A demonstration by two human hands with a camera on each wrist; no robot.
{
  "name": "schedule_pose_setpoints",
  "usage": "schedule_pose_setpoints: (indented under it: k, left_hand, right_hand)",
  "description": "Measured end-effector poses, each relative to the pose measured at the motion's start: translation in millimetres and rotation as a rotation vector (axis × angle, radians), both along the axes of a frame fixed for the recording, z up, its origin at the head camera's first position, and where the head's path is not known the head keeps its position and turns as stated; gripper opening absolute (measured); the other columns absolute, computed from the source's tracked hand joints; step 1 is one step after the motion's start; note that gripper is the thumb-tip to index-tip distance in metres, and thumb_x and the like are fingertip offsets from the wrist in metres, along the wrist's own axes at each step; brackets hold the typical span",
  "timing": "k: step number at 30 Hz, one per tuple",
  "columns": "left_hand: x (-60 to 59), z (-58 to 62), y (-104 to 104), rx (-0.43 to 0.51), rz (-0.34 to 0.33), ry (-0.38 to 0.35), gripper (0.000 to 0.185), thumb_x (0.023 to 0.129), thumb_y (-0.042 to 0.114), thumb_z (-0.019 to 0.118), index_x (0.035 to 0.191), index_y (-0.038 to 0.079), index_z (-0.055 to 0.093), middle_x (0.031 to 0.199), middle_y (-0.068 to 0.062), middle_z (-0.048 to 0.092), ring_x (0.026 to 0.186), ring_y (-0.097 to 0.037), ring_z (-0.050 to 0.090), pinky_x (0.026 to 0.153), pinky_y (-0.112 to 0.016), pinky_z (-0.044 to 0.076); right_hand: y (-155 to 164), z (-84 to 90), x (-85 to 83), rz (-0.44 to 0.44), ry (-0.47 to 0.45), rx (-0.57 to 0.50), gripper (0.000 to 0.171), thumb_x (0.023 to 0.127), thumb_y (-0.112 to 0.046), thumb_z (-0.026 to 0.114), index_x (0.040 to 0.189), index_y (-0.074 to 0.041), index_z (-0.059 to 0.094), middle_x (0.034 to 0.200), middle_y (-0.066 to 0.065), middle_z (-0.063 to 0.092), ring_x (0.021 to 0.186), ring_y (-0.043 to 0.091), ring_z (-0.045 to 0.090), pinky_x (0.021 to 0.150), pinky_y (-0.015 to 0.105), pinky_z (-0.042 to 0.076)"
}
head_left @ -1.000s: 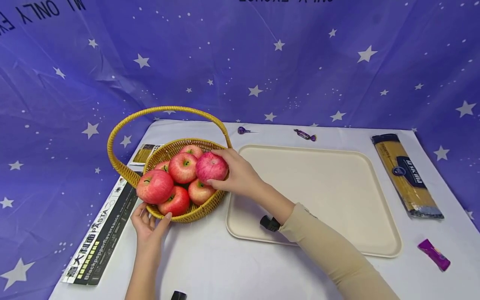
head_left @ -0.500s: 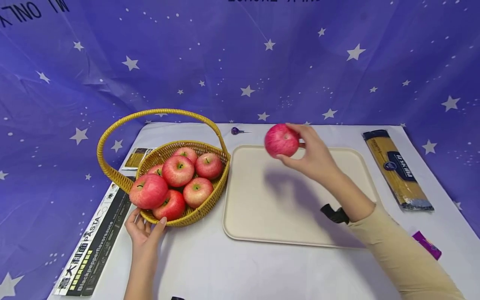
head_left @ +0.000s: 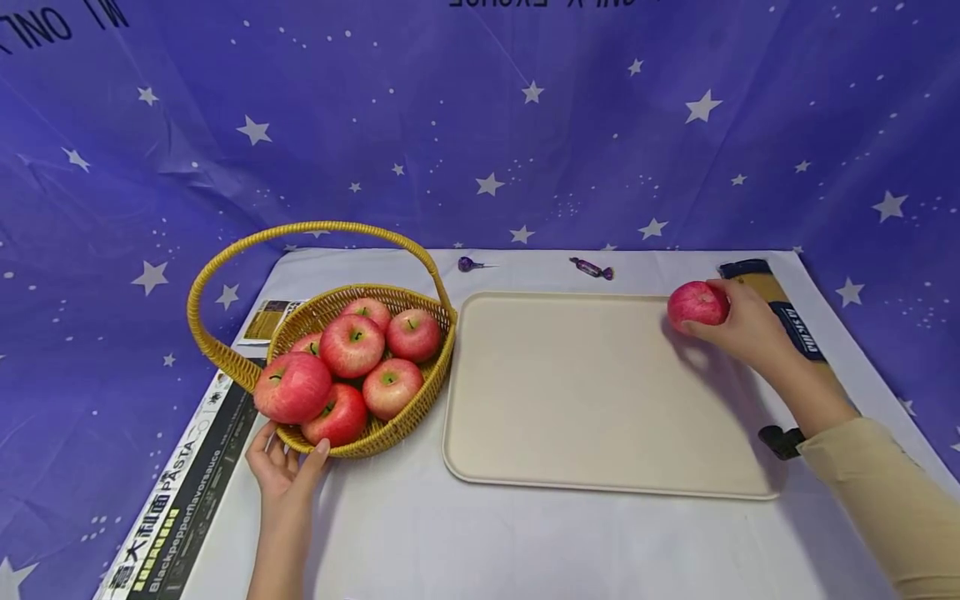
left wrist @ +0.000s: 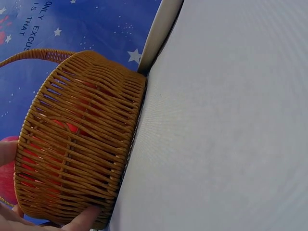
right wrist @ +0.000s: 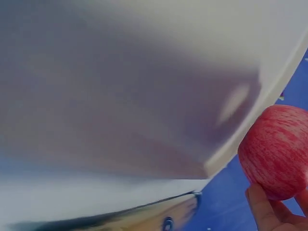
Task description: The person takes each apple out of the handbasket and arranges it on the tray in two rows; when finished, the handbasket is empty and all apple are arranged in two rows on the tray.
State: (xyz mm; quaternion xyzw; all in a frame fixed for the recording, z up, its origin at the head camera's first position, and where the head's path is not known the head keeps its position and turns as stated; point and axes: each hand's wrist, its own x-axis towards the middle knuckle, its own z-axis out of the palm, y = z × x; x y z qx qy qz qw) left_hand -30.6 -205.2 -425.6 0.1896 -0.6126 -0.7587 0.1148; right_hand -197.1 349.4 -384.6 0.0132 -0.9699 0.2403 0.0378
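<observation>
My right hand [head_left: 742, 329] grips a red apple [head_left: 697, 305] over the far right corner of a beige tray [head_left: 585, 400]. In the right wrist view, fingers curl under the apple [right wrist: 276, 151], with the tray's rim behind it. At the left stands a yellow wicker basket [head_left: 405, 421] with a tall handle, holding several apples [head_left: 352, 345]. My left hand [head_left: 283, 471] holds the basket's near rim, thumb on top and the other fingers against its outer side. The left wrist view shows the woven wall [left wrist: 82, 139] close up, with fingertips on it.
A pasta pack [head_left: 795, 321] lies right of the tray, partly behind the right hand. A lollipop [head_left: 467, 264] and a wrapped candy [head_left: 592, 268] lie along the back edge. A long black-and-white pasta box [head_left: 191, 492] lies left of the basket, near a small gold packet [head_left: 264, 321].
My right hand has lifted the apple out of the basket and carried it right across the tray to its far right corner. The left hand has stayed at the basket's rim.
</observation>
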Motion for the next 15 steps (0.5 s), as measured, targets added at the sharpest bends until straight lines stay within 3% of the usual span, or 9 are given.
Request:
schedule_pose_setpoints:
  k: [5,15]
  left_hand:
    - [-0.1,-0.2,-1,0.001,0.002,-0.004,0.073,0.093,-0.003,0.057,0.14,0.025,0.009,0.157,-0.011,0.002,0.145,-0.022,0.008,0.087,-0.011,0.046]
    - [0.9,-0.3,-1,-0.039,0.005,-0.015,0.075,0.092,-0.002,0.059,0.142,0.025,0.009,0.157,-0.011,0.006,0.146,-0.022,0.009,0.109,-0.028,0.032]
  right_hand:
    - [6,-8.4,-2.7,-0.014,-0.035,0.004,0.089,0.08,-0.04,0.077,0.14,0.01,0.032,0.127,0.036,0.038,0.115,0.054,0.038,0.086,0.073,0.039]
    - [9,-17.3,-8.1,-0.046,-0.033,-0.008,0.091,0.081,-0.039,0.076,0.14,0.012,0.029,0.129,0.038,0.036,0.115,0.056,0.036,0.087,0.071,0.041]
